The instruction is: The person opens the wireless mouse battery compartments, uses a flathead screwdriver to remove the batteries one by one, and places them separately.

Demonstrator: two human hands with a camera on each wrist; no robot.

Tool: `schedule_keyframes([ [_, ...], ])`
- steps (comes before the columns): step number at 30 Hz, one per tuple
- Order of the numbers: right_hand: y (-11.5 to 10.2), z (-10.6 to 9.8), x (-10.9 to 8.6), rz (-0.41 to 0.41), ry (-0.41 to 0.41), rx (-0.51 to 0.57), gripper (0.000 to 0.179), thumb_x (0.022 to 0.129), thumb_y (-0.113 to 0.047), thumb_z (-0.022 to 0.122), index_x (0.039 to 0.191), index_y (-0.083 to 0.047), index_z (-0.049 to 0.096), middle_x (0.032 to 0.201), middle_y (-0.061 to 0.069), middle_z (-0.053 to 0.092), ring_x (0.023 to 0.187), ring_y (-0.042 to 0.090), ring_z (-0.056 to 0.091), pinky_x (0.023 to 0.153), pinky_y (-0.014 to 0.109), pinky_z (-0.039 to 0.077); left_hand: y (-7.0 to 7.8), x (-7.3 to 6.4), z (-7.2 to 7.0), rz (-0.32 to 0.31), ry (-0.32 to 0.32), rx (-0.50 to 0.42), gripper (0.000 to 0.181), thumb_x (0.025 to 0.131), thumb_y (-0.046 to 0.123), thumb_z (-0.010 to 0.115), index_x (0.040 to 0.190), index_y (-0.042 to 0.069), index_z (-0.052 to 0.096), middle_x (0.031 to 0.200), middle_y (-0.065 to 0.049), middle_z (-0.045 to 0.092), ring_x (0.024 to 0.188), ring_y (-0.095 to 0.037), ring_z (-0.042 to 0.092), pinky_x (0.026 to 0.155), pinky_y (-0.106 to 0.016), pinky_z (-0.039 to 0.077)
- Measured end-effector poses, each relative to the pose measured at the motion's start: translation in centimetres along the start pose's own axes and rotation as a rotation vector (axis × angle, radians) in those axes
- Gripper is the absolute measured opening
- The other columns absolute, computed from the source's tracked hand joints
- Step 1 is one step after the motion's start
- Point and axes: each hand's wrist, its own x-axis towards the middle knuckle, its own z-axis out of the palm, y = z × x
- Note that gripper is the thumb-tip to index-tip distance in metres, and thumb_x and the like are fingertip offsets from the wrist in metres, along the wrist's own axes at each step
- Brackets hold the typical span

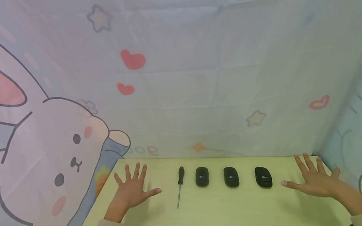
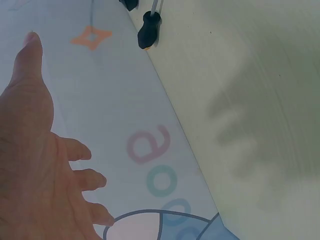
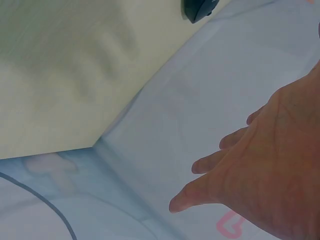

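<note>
Head view: left hand (image 1: 130, 191) and right hand (image 1: 318, 182) spread, empty; screwdriver (image 1: 180, 177) and three mice (image 1: 231, 177) lie near tabletop's (image 1: 223, 213) far edge, and I reckon a careless left swipe could roll the screwdriver sideways.

inspector: obstructions on the table (image 1: 223, 213)?
assistant: one row across the back: screwdriver (image 1: 180, 176), left mouse (image 1: 202, 176), middle mouse (image 1: 231, 177), right mouse (image 1: 263, 177). all stand apart, narrow lanes between.
inspector: behind the row?
assistant: a thin strip of table, then the upright printed cloth (image 1: 199, 101), barring passage.
inspector: widest free room?
assistant: in front of the mice; the screwdriver's tip reaches into it. sideways, the left hand (image 1: 133, 193) has a modest gap before the screwdriver, the right hand (image 1: 320, 183) a short one before the right mouse.
</note>
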Motion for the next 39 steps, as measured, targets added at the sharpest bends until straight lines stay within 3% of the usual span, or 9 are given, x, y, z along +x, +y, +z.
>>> schedule_keyframes([
  [19, -0.5, 0.4, 0.3, -0.020, 0.020, -0.011, 0.119, 0.094, -0.074, 0.057, 0.167, -0.003, -0.006, 0.168, 0.041, -0.003, 0.142, 0.079, 0.000, 0.086, 0.102, -0.013, 0.7, 0.0, 0.0, 0.030, 0.020, -0.007, 0.118, 0.086, 0.086, 0.057, 0.168, 0.010, 0.022, 0.174, -0.023, 0.022, 0.158, -0.060, 0.006, 0.112, -0.094, 0.004],
  [23, -0.8, 0.9, 0.6, -0.033, 0.016, 0.003, 0.118, 0.094, -0.073, 0.058, 0.167, -0.004, -0.004, 0.168, 0.041, -0.002, 0.143, 0.078, 0.002, 0.086, 0.103, -0.012, 0.9, 0.1, 0.3, 0.048, 0.032, -0.022, 0.117, 0.086, 0.086, 0.057, 0.168, 0.010, 0.023, 0.174, -0.023, 0.024, 0.158, -0.060, 0.010, 0.115, -0.091, 0.011],
  [29, -1.4, 1.3, 0.8, -0.073, 0.018, 0.021, 0.118, 0.093, -0.069, 0.064, 0.168, -0.006, -0.002, 0.167, 0.041, 0.002, 0.144, 0.076, 0.008, 0.090, 0.103, 0.004, 1.5, 0.5, 0.8, 0.082, 0.057, -0.040, 0.115, 0.087, 0.086, 0.057, 0.167, 0.009, 0.027, 0.172, -0.022, 0.029, 0.158, -0.058, 0.019, 0.119, -0.082, 0.026],
  [34, -2.5, 1.6, 0.9, -0.170, 0.073, -0.008, 0.120, 0.090, -0.064, 0.071, 0.168, -0.007, 0.000, 0.166, 0.040, 0.013, 0.142, 0.072, 0.025, 0.092, 0.099, 0.023, 2.0, 0.6, 1.0, 0.104, 0.071, -0.054, 0.112, 0.087, 0.085, 0.057, 0.166, 0.010, 0.030, 0.167, -0.023, 0.039, 0.154, -0.055, 0.032, 0.119, -0.078, 0.031],
  [39, -3.9, 1.8, 1.0, -0.268, 0.077, 0.086, 0.124, 0.087, -0.057, 0.080, 0.168, -0.006, 0.000, 0.163, 0.041, 0.016, 0.140, 0.075, 0.027, 0.095, 0.093, 0.033, 2.4, 0.9, 1.7, 0.131, 0.104, -0.053, 0.109, 0.088, 0.083, 0.059, 0.164, 0.008, 0.035, 0.157, -0.021, 0.052, 0.143, -0.047, 0.051, 0.109, -0.067, 0.050],
])
